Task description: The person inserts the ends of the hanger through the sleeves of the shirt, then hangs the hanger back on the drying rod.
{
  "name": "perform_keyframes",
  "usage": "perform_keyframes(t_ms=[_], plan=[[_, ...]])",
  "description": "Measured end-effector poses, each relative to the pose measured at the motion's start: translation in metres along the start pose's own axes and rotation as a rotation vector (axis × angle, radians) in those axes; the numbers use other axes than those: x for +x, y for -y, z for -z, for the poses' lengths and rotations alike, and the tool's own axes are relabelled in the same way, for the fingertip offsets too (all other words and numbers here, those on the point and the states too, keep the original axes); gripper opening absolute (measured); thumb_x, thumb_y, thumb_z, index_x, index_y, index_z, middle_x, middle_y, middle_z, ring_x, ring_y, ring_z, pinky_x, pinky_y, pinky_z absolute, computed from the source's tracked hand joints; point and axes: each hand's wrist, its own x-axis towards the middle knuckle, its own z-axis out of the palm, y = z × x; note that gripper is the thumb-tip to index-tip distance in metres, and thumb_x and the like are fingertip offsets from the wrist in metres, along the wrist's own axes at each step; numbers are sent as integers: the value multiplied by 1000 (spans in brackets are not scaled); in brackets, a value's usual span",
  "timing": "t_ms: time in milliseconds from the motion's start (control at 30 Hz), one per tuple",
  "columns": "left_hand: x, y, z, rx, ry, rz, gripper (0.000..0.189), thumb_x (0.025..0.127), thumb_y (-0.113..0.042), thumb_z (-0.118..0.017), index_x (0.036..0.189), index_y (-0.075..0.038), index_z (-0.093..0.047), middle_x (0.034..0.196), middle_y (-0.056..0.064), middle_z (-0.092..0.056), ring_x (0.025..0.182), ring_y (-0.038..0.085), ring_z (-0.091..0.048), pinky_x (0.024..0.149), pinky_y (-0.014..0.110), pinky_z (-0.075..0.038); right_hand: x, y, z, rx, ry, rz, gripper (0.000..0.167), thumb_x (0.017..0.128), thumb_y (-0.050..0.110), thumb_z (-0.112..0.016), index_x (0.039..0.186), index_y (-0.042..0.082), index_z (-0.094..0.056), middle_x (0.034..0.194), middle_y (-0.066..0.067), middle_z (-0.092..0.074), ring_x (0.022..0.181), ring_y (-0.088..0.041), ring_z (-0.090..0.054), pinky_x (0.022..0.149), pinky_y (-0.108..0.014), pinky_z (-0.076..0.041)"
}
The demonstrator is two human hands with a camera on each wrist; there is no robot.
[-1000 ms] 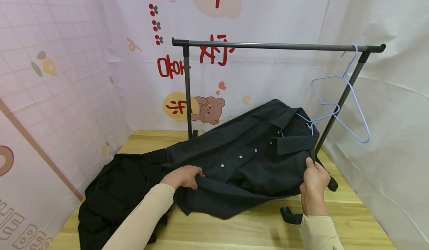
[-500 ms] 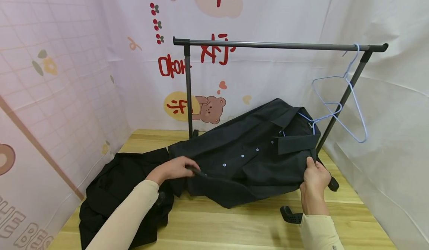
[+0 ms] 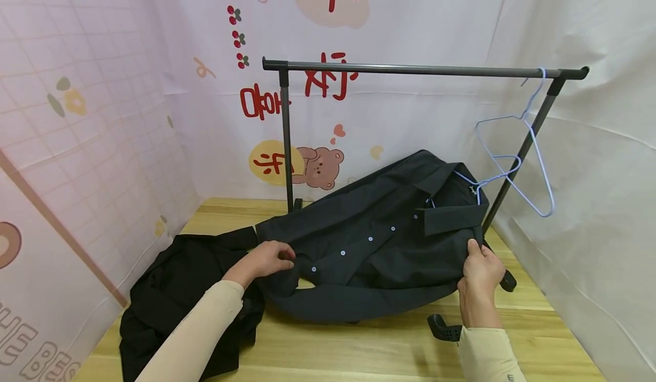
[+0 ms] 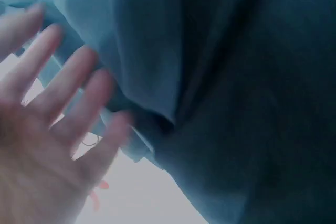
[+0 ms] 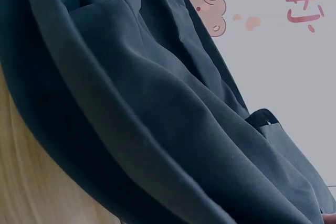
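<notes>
A dark button-up shirt [image 3: 359,239] lies slanted across the table, its collar toward the right. Out of its neck comes the hook of a light blue hanger [image 3: 479,184]; the hanger's arms are mostly hidden inside. My right hand [image 3: 482,268] grips the shirt at its near shoulder, thumb on top. Over the shirt's lower left part is my left hand [image 3: 267,259], its fingers loose with nothing between them. In the left wrist view the fingers [image 4: 71,72] are spread and blurred beside the cloth. The right wrist view shows mainly shirt cloth [image 5: 157,98].
A dark metal clothes rack [image 3: 410,70] stands behind, with a second light blue hanger [image 3: 533,126] on its bar at the right end. A heap of black clothing [image 3: 189,296] lies at the left. One black rack foot [image 3: 443,329] shows on the wooden table [image 3: 328,359].
My left hand pulled the shirt's lower front edge leftward, then let it go; that edge now lies lower and curved. The right hand keeps its grip in place. The hanging hanger swung slightly.
</notes>
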Motion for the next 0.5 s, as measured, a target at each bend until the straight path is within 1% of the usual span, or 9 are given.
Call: perform_keyframes(t_ms=[100, 133, 167, 233, 300, 367, 433, 467, 500], plan=[[-3, 5, -2, 67, 113, 54, 28, 89, -17, -75, 116, -9, -72, 116, 5, -66, 107, 25, -61, 91, 44, -50, 0, -1, 0, 5, -3, 7, 39, 99, 33, -59, 119, 0, -65, 117, -1, -51, 95, -10, -50, 94, -30, -41], [-4, 6, -4, 82, 147, 57, 24, 88, -16, -75, 111, -9, -73, 111, 5, -66, 103, 25, -62, 87, 43, -51, -1, -1, 0, 6, -3, 8, 38, 99, 33, -59, 118, 0, -65, 115, 0, -51, 94, -9, -51, 93, -29, -41], [-5, 6, -6, 90, 159, 60, 19, 87, -15, -76, 105, -7, -74, 102, 4, -66, 96, 24, -62, 82, 40, -51, -1, -2, 0, 10, -2, 8, 37, 99, 33, -60, 117, 1, -66, 113, 1, -52, 93, -9, -51, 92, -29, -42], [-5, 5, -9, 78, 132, 47, 8, 88, -11, -75, 86, -6, -70, 81, 1, -58, 75, 19, -56, 68, 33, -46, -1, -2, -1, 15, -1, 7, 36, 99, 33, -60, 116, 1, -66, 111, 2, -52, 92, -9, -51, 91, -28, -42], [-4, 5, -8, 54, 63, 20, 21, 88, -9, -71, 71, -9, -60, 66, -2, -44, 60, 15, -43, 58, 29, -35, -1, -2, -1, 15, 2, 4, 38, 99, 33, -60, 118, 0, -65, 110, 2, -52, 92, -9, -51, 91, -28, -42], [-4, 4, -4, 33, -26, -7, 30, 88, -9, -68, 66, -12, -49, 61, -4, -34, 54, 13, -32, 55, 28, -28, -1, -3, -1, 20, 2, 2, 38, 98, 33, -61, 117, 1, -65, 110, 2, -52, 91, -9, -52, 90, -28, -43], [-7, 3, 5, 11, -88, -13, 31, 88, -8, -65, 65, -15, -45, 59, -5, -33, 51, 12, -30, 54, 27, -28, -1, -3, -1, 19, 1, 1, 36, 98, 33, -61, 115, 2, -66, 109, 2, -52, 90, -10, -52, 88, -28, -43], [-10, 1, 9, 0, -97, -1, 31, 88, -8, -64, 64, -16, -45, 58, -5, -34, 50, 12, -31, 53, 27, -28, -1, -3, -1, 25, -1, -2, 34, 98, 33, -61, 113, 3, -67, 108, 2, -51, 90, -10, -52, 88, -28, -43], [-13, -1, 14, -5, -81, 28, 34, 89, -8, -64, 63, -16, -43, 57, -4, -33, 49, 12, -31, 53, 27, -30, -2, -3, -1, 26, -2, -3, 33, 98, 33, -61, 112, 4, -68, 108, 2, -51, 90, -11, -52, 88, -28, -43]])
